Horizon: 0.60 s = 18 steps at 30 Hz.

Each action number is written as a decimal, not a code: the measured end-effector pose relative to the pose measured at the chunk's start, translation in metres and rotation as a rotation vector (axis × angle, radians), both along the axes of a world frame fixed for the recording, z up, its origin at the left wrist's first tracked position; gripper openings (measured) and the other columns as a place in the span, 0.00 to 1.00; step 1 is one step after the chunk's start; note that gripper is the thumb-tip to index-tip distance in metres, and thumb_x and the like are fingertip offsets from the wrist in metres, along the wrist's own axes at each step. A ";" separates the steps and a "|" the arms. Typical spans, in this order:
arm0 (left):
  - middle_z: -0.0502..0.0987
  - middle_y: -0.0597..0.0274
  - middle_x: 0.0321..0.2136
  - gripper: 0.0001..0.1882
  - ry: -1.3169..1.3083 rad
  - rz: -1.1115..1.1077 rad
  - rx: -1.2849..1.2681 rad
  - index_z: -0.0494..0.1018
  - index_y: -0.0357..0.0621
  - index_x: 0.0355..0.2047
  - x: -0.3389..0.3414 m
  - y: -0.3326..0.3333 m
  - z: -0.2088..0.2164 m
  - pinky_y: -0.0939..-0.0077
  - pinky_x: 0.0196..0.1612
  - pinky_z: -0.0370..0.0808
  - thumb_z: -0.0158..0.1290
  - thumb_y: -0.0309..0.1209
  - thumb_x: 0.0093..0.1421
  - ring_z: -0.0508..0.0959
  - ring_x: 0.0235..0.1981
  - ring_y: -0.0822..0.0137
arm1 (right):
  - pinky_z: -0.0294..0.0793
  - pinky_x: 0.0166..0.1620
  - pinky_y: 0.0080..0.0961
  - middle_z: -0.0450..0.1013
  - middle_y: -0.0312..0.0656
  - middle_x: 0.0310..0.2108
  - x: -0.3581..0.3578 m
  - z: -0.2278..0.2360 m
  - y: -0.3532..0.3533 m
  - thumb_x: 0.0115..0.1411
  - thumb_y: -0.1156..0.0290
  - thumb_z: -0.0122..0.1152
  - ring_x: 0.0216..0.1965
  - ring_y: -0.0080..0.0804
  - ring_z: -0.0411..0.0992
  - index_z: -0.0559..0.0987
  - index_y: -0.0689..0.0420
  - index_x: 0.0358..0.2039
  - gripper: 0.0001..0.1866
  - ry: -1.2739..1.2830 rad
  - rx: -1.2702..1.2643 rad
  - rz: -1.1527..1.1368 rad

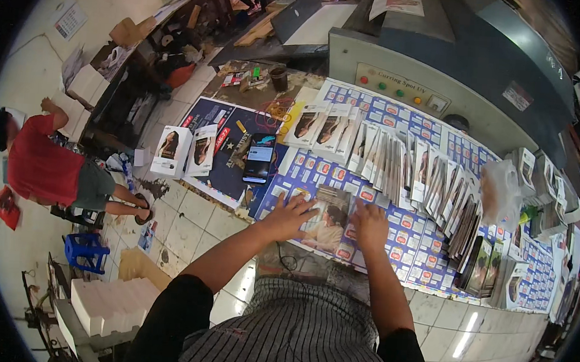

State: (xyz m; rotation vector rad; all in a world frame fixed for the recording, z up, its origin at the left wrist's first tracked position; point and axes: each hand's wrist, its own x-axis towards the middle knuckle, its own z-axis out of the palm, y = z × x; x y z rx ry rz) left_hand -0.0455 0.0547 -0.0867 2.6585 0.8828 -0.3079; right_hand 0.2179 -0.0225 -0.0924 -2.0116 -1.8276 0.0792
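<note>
In front of me a small stack of printed booklets or covers (329, 231), showing a person's picture, lies on the blue patterned printed sheet (392, 244) over the table. My left hand (292, 217) rests at its left edge with the fingers spread. Along its right edge my right hand (370, 224) lies with fingers extended and slightly bent, touching the edge or the sheet. Neither hand is closed round anything. A long fanned row of booklets (404, 168) curves across the table from the far middle to the right.
A phone (259, 159) lies beyond my left hand, near two booklet stacks (172, 151) and yellow and red rubber bands (274, 111). A clear plastic bag (500, 190) and more stacks (536, 171) stand at right. Behind is a large grey machine (403, 72). Another person (45, 163) works at left.
</note>
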 end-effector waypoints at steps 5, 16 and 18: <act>0.49 0.63 0.73 0.43 0.026 0.029 -0.028 0.57 0.57 0.69 0.001 0.005 0.004 0.24 0.66 0.40 0.61 0.48 0.56 0.44 0.74 0.51 | 0.74 0.47 0.42 0.74 0.37 0.40 0.006 -0.013 0.044 0.55 0.62 0.66 0.45 0.40 0.73 0.77 0.46 0.54 0.24 -0.121 0.149 -0.094; 0.49 0.65 0.73 0.43 0.098 0.043 -0.038 0.55 0.58 0.70 0.008 0.002 0.012 0.25 0.67 0.41 0.60 0.49 0.57 0.43 0.74 0.52 | 0.77 0.40 0.41 0.73 0.39 0.35 0.013 0.008 -0.014 0.57 0.64 0.62 0.39 0.41 0.76 0.79 0.46 0.53 0.21 0.034 -0.118 0.448; 0.49 0.64 0.73 0.43 0.094 0.040 -0.037 0.55 0.59 0.70 0.006 0.002 0.011 0.25 0.66 0.41 0.60 0.49 0.57 0.43 0.74 0.52 | 0.77 0.39 0.42 0.73 0.40 0.35 0.021 0.007 -0.033 0.58 0.64 0.62 0.38 0.43 0.76 0.78 0.45 0.55 0.22 0.117 -0.101 0.457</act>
